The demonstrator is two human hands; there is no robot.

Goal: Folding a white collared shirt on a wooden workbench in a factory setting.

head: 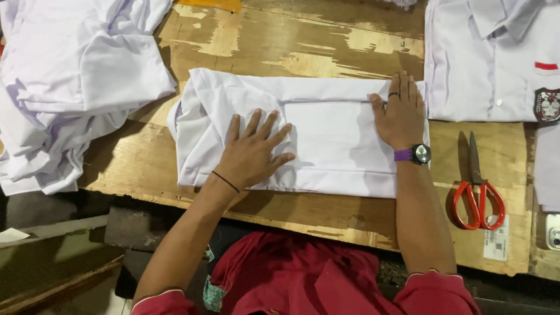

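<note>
A folded white shirt (pixel 332 131) lies flat on the worn wooden table (pixel 303 41). My left hand (pixel 254 151) rests palm down on its left half with fingers spread. Flat on the shirt's right edge presses my right hand (pixel 401 114), which wears a ring and a purple-strapped wristwatch. Neither hand grips anything.
A heap of white garments (pixel 70 81) fills the left side. Another folded white shirt with a chest badge (pixel 496 58) lies at the top right. Red-handled scissors (pixel 477 186) lie to the right of my right arm, a phone corner (pixel 553 230) beyond them. The table's front edge runs just before my body.
</note>
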